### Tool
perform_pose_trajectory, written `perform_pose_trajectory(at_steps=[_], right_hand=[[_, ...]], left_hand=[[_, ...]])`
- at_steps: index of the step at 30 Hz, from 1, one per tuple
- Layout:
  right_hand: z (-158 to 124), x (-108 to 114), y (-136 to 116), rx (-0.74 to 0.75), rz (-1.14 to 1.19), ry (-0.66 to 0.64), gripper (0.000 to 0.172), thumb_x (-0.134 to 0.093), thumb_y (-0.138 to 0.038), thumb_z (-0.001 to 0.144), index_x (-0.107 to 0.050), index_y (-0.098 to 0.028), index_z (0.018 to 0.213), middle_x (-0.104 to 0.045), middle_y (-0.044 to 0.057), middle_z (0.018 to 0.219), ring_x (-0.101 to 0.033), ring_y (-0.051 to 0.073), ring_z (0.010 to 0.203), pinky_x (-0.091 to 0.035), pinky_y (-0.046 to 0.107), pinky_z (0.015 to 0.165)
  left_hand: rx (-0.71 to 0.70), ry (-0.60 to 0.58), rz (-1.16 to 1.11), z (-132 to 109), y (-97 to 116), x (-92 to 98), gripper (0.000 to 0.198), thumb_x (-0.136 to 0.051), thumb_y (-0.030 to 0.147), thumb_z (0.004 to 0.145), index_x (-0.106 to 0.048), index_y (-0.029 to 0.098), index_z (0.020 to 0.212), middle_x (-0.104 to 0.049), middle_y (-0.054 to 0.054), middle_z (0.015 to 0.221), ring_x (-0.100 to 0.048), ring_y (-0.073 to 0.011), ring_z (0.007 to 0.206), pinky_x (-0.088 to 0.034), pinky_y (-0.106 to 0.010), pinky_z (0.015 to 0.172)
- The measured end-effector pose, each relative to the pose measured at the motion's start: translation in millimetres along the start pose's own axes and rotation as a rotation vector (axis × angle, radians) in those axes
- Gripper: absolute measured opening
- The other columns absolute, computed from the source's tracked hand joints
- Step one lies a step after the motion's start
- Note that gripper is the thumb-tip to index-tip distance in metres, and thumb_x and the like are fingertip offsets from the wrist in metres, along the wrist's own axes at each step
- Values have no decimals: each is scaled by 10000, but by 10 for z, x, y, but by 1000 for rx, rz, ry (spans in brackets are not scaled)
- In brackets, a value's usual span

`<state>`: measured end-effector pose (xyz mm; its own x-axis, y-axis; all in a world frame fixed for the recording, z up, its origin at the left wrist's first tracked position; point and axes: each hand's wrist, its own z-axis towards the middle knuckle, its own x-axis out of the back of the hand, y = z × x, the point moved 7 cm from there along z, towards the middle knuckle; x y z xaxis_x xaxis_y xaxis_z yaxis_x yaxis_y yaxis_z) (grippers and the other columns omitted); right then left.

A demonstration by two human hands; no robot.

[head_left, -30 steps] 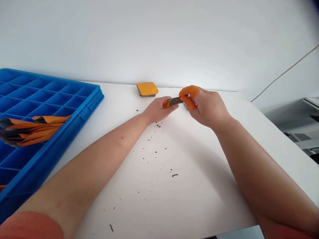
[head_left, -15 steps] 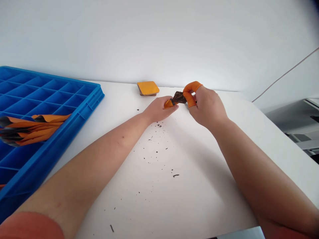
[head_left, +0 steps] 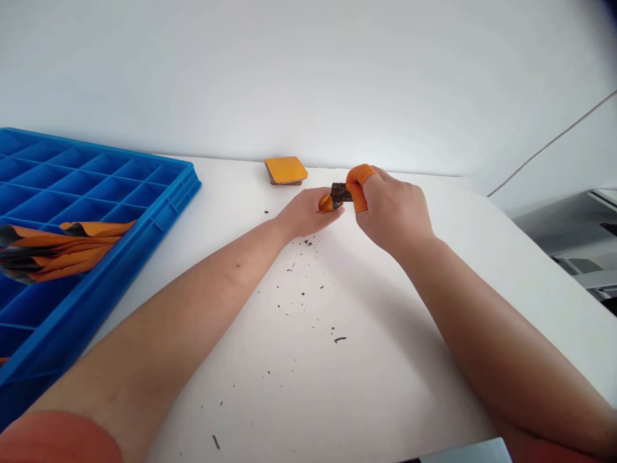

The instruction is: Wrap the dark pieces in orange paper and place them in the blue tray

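Note:
Both my hands meet over the far middle of the white table. My left hand and my right hand, each with orange finger cots on the fingertips, pinch one small dark piece between them. The piece is held just above the tabletop. Its exact shape is too small to make out. A short way behind the hands, a small stack of orange square pads lies by the wall.
A blue gridded tray stands at the left, holding several orange and dark strips. Dark crumbs are scattered over the table in front of my hands. A grey surface sits beyond the table's right edge.
My right hand has shifted left and closer to the left hand, turning the dark piece between the fingertips. The left hand has stayed nearly still.

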<state>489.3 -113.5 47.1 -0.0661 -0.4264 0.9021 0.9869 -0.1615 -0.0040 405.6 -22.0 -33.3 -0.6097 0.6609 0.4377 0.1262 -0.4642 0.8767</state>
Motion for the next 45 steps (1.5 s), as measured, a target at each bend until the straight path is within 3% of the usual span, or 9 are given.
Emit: perform_pose_trajectory(at_steps=[5,9,13,23,29,35,40,45], right_hand=[[-29,34,-19,5,165,16,217,-407,-354,1032,-597,-251,1029,-605,32,711,-492,182,546,-312,330,547],[-46,49,-7,-69,224,1,162,-464,-351,1011,-586,-252,969,-567,13,634,-467,179,512,-326,335,523],[-56,50,-34,-62,325,0,123,-540,-336,960,-617,-244,933,-628,28,665,-510,178,518,-372,333,509],[-4,-153,158,-174,588,-118,111,-635,-316,921,-631,-226,857,-719,59,730,-575,152,451,-416,328,436],[-22,-128,129,-49,482,-141,152,-593,-371,956,-667,-239,937,-723,64,806,-553,148,493,-404,335,474],[-36,-19,0,82,198,-122,182,-519,-288,972,-693,-241,995,-639,27,682,-501,164,553,-320,313,521],[-75,-42,-136,249,-20,-59,321,-426,-159,968,-722,-238,1067,-723,63,909,-554,175,668,-275,322,551],[-78,-139,-52,269,80,-2,367,-421,-176,990,-753,-263,1121,-768,44,1013,-623,184,730,-396,328,589]], left_hand=[[-19,57,68,28,6,45,334,-621,343,854,-347,223,707,-375,22,661,-367,-125,602,-258,-320,559],[-18,60,62,35,4,46,311,-621,295,818,-344,221,697,-383,21,653,-357,-127,604,-231,-324,556],[-49,63,65,36,10,48,260,-607,214,768,-360,218,690,-413,24,653,-380,-128,622,-228,-325,565],[-162,144,203,26,64,122,198,-624,164,726,-439,231,749,-487,24,674,-399,-140,651,-284,-315,597],[-28,39,206,24,-32,43,246,-648,257,754,-406,229,714,-456,21,659,-395,-136,620,-252,-311,561],[-9,12,70,21,-43,25,270,-660,254,735,-395,223,698,-425,25,673,-384,-125,621,-265,-306,564],[4,-23,7,36,-63,26,331,-693,239,709,-365,221,667,-347,43,643,-338,-113,606,-255,-311,570],[25,-47,-103,51,-87,50,239,-721,210,687,-483,217,713,-385,52,659,-376,-107,619,-290,-306,582]])
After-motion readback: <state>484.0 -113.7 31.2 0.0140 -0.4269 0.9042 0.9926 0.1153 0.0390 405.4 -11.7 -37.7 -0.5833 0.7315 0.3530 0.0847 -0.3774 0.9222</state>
